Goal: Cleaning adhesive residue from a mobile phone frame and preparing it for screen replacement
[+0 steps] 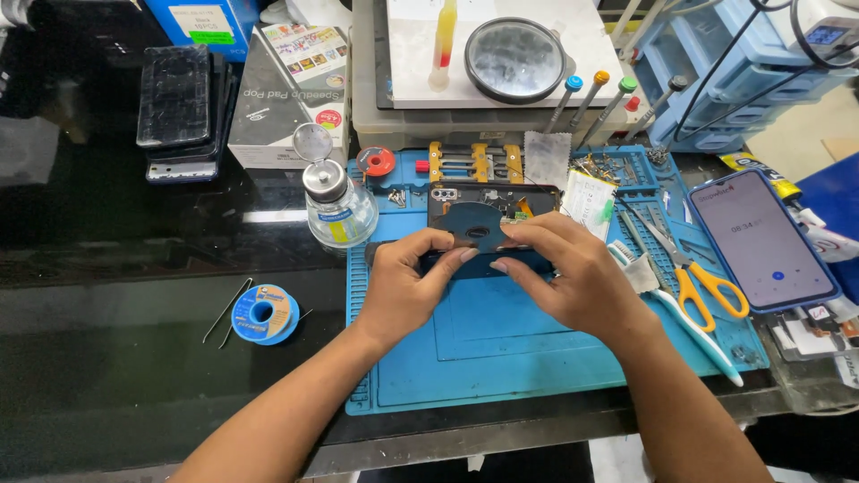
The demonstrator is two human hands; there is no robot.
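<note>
1. My left hand [404,279] pinches the near left edge of the opened phone [490,219], thumb and forefinger closed on a dark part at its middle.
2. My right hand [564,273] grips the same phone from the right, fingers curled over its near edge and meeting the left fingertips.
3. The phone lies back-up with its cover off, circuit parts showing, at the far middle of the blue work mat [501,349].
4. Just left of the mat I see a glass dispenser bottle [335,210]; nearer me on the dark bench lies a blue solder spool [262,314].
5. To the right on the mat rest yellow-handled scissors [702,282] and a white toothbrush [680,313].
6. Beyond them a second phone [765,240] lies with its screen lit.
7. Behind the mat, several screwdrivers [595,98] stand upright.
</note>
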